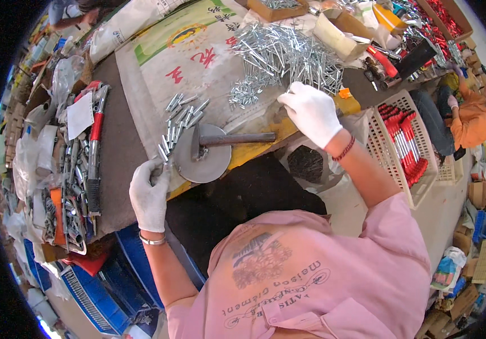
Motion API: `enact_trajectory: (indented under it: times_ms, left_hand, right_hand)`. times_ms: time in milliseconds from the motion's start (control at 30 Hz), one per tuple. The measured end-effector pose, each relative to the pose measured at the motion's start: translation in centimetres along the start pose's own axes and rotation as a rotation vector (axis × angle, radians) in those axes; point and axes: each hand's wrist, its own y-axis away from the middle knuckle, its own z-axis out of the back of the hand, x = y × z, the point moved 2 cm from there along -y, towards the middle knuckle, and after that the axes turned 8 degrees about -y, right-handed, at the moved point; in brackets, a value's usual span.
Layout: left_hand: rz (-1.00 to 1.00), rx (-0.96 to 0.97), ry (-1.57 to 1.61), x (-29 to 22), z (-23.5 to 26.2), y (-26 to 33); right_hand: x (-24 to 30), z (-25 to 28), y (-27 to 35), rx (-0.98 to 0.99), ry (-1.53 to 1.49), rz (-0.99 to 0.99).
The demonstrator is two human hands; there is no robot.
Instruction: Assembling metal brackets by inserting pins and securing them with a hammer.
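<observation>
My left hand point(149, 195), in a white glove, is closed in a pinch at the near end of a loose row of short silvery metal tubes point(183, 117). What lies between its fingertips is too small to make out. Just right of it, a hammer point(243, 138) lies with its head on a round grey metal disc point(203, 169). My right hand point(313, 114), also gloved in white, has its fingers pressed together at the near edge of a big pile of silvery metal pins point(279, 53). Anything in that pinch is hidden. Smaller metal pieces point(245, 96) lie to its left.
A printed white sack point(158, 62) covers the bench. Tools and plastic bags crowd the left, with a red-handled tool point(97, 124). At right stands a white crate point(418, 189) of red-ended metal parts point(404, 144). Farther right sits a person in orange point(471, 124).
</observation>
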Motion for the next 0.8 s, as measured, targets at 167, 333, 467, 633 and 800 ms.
enact_trajectory:
  times_ms: [167, 333, 467, 633, 800]
  left_hand:
    - [-0.195, 0.158, 0.117, -4.8, -0.3, 0.2]
    - [-0.359, 0.143, 0.017, -3.9, -2.1, 0.6]
    - [-0.217, 0.131, 0.084, -3.1, -2.6, 0.8]
    - [-0.190, 0.155, 0.058, -2.7, -2.6, 1.3]
    - [-0.197, 0.132, 0.075, -2.9, -2.6, 1.5]
  right_hand:
    - [-1.5, -1.9, -2.3, 0.184, 0.131, 0.117]
    - [2.1, -0.9, -2.7, 0.136, -0.172, 0.201]
    - [8.7, 0.1, -1.2, 0.110, -0.510, 0.239]
    - [12.4, -2.7, -0.4, 0.219, -0.540, 0.244]
    - [12.9, -3.8, -0.9, 0.239, -0.472, 0.219]
